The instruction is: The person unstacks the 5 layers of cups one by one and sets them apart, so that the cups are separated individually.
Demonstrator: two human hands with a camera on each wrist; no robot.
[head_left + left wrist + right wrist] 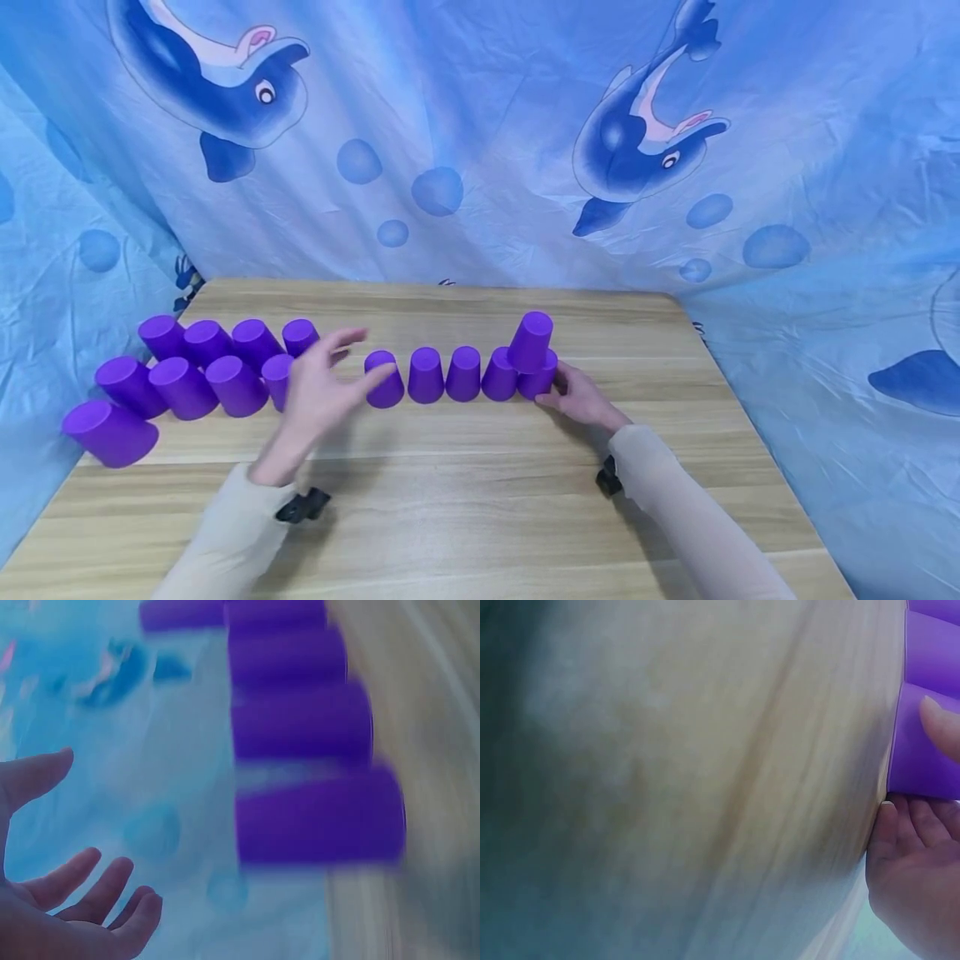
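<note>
Cup partly behind left grip

Cups, purple: plastic by appearance, smooth, matt to satin. Tabletop: wood or wood-look surface, pale streaked grain, smooth with low sheen. Backdrop: thin creased sheeting, slightly glossy; sleeves: soft matt cloth; wrist devices: black, hard-looking plastic.

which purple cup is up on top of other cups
The raised purple cup at the right end of the row. It rests atop the two rightmost cups, while all the others stand directly on the table.
</note>
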